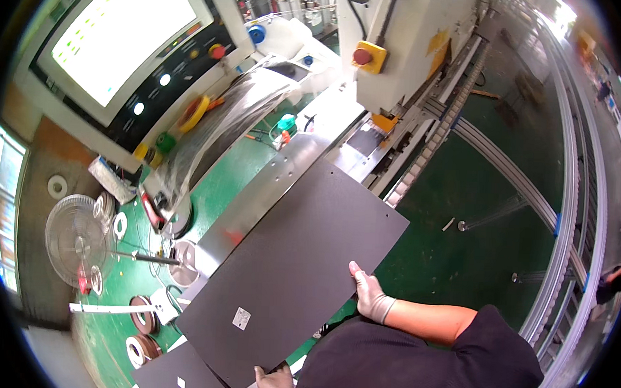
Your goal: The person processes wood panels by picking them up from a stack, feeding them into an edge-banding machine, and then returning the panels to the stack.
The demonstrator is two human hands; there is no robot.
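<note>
A large dark grey panel (pixel 301 242) with a small white label (pixel 241 318) lies slantwise before me. Its far end is at the machine's metal bed. My right hand (pixel 372 296), in a pale glove, grips the panel's right edge, thumb on top and fingers hidden beneath. At the near edge, my left hand (pixel 274 382), also gloved, is closed on the panel with its thumb over the rim; its other fingers are mostly hidden. A second dark panel (pixel 178 374), with its own white label, lies lower left, partly under the first.
A lit control screen (pixel 123 30) stands at upper left. The white machine housing (pixel 400 52) carries a red stop button (pixel 362 55). A roller conveyor track (pixel 430 147) runs beside it. At left are a fan (pixel 80 239) and edging rolls (pixel 141 349). A curved metal rail (pixel 566 205) bounds the right.
</note>
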